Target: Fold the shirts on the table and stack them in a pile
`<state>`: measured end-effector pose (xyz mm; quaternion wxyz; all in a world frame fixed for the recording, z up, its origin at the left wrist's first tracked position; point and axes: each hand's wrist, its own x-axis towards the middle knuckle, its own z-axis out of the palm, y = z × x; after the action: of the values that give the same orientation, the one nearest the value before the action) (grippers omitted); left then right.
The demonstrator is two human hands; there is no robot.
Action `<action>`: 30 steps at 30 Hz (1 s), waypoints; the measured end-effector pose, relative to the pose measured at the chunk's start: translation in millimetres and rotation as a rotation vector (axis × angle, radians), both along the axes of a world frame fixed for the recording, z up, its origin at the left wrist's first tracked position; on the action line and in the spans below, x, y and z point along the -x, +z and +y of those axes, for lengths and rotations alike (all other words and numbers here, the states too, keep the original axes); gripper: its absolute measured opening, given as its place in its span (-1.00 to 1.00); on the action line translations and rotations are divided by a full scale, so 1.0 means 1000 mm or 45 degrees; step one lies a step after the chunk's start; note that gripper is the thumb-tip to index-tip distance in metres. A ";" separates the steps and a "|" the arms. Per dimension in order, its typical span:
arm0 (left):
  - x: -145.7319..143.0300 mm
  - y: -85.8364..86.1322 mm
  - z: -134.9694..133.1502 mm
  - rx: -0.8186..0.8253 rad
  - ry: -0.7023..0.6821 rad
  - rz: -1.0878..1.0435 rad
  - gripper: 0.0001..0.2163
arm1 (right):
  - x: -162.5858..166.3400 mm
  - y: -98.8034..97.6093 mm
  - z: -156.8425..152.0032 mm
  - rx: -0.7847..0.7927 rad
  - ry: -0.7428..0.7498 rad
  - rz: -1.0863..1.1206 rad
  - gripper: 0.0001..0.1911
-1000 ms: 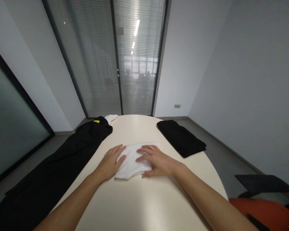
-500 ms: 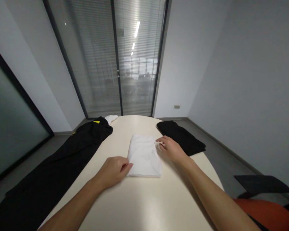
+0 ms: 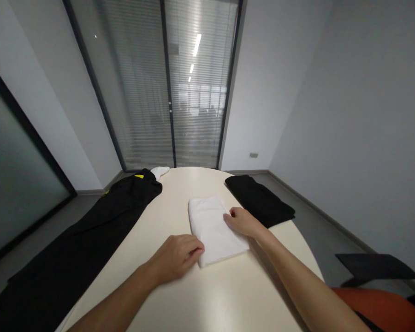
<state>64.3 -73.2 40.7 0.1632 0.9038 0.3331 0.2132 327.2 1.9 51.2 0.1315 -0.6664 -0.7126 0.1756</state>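
A white cloth garment [image 3: 212,233], folded into a flat rectangle, lies slightly turned on the pale table [image 3: 207,299]. My left hand [image 3: 180,256] is closed at its near left corner, thumb and fingers pinching the edge. At the right edge, my right hand [image 3: 242,221] has its thumb and fingers closed on the fabric. The exact kind of garment cannot be made out. Just beyond my right hand lies a folded black garment [image 3: 259,198].
Black clothing [image 3: 100,226] with a yellow mark drapes over the table's left edge. A small white cloth [image 3: 160,172] lies at its far end. An orange chair seat [image 3: 376,306] stands at the lower right. Glass panels with blinds [image 3: 138,92] are behind the table.
The folded white garment has shifted right and nearer, and turned a little. My left hand moved right and nearer with it. My right hand came nearer and closed on its right edge.
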 end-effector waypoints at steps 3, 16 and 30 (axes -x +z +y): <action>0.000 -0.010 0.006 -0.126 0.069 -0.026 -0.66 | -0.001 0.002 0.003 0.015 -0.053 0.016 -0.63; 0.008 -0.010 0.008 0.012 -0.049 0.169 -0.46 | 0.008 -0.012 0.016 -0.035 -0.119 0.304 -0.60; 0.015 -0.040 0.029 -0.226 0.594 0.121 -0.56 | -0.024 0.055 0.060 -0.310 0.177 0.125 -0.63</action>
<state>49.3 -44.4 0.5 0.0137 0.8224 0.5198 0.2310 351.7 62.2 106.5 0.2333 -0.5853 -0.7657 0.1290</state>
